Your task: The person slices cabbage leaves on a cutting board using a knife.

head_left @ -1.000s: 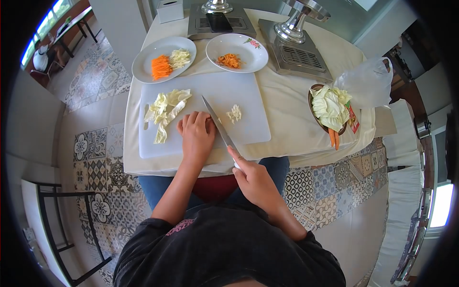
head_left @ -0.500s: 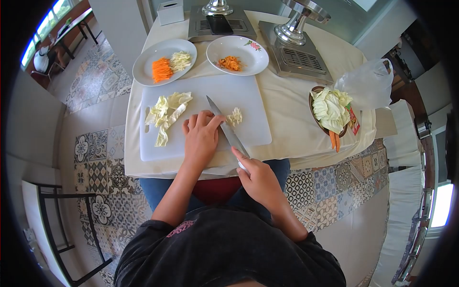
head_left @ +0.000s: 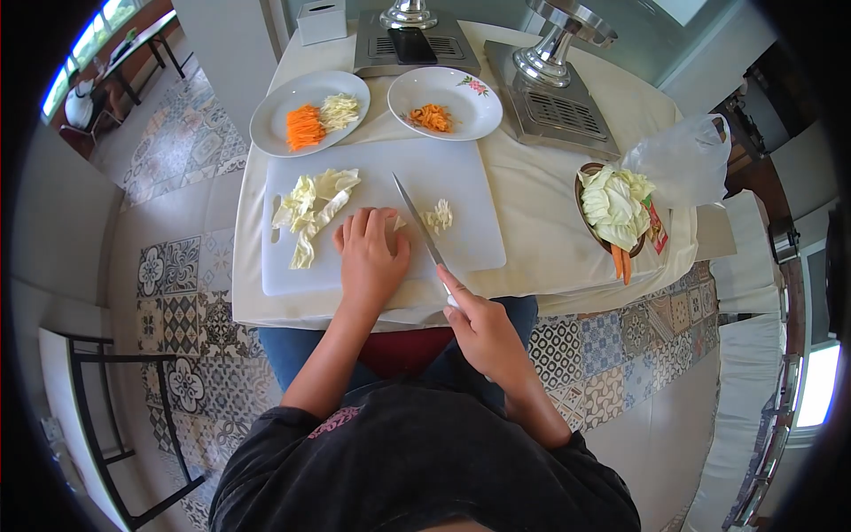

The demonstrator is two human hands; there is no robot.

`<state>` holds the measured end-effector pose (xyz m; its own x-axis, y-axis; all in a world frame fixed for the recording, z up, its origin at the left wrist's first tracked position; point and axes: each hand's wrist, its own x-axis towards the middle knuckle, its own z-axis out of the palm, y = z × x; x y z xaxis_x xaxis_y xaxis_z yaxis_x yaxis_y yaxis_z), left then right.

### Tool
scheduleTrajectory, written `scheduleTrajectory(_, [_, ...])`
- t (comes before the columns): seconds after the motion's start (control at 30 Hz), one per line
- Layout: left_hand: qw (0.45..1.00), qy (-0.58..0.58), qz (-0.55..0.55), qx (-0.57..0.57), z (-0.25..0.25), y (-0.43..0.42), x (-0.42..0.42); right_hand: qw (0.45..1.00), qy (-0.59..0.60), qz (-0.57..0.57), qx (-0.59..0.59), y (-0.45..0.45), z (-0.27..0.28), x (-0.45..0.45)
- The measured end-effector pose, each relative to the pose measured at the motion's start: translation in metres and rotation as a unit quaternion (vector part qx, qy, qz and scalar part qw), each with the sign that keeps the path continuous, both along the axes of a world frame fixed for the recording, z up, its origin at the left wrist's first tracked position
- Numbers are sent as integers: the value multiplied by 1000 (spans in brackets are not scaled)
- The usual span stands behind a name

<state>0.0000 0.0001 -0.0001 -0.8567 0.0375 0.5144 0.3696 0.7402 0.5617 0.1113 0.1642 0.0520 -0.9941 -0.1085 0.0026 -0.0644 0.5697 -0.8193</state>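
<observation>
Knife (head_left: pixel 423 226) slants between left hand (head_left: pixel 372 248) and shreds (head_left: pixel 438 216)

By the left edge of the board (head_left: pixel 461 168) lie the leaves (head_left: pixel 310 197), a loose pale heap with one strip trailing toward the near edge. Beyond the board, toward the far-left part of the table (head_left: pixel 545 191), a plate (head_left: pixel 271 113) carries carrot strips (head_left: pixel 305 128) and pale strips (head_left: pixel 339 113) side by side; just right of it, a flowered plate (head_left: pixel 483 108) holds orange bits (head_left: pixel 432 118).

The left hand rests on the board right of the leaves, fingers bent and drawn close together, thumb set apart. A small pale piece (head_left: pixel 400 222) shows by the forefinger and thumb; I cannot tell whether they pinch it.

Next comes the knife. Its long axis runs from the board's near edge toward the far edge, tip leaning left. The piece lies just left of the blade, near the left hand and well ahead of the right hand (head_left: pixel 483 324), so the left is nearer. The shreds sit just right of the blade.

The right hand, at the table's near edge, is wrapped around the handle (head_left: pixel 453 301), forefinger stretched toward the blade.

Toward the table's right edge, a bowl (head_left: pixel 581 197) bears cabbage (head_left: pixel 613 206), with carrots (head_left: pixel 620 264) poking out nearward, a packet (head_left: pixel 657 230) at its right and a bag (head_left: pixel 684 161) beyond.
</observation>
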Motion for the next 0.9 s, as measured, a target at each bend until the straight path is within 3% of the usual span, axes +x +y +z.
scheduleTrajectory(0.23, [1000, 9, 8, 13, -8, 0, -4, 998, 7, 5, -54, -3, 3, 2])
scheduleTrajectory(0.9, [1000, -19, 7, -9, -4, -1, -5, 997, -41, 22, -65, -11, 1, -5])
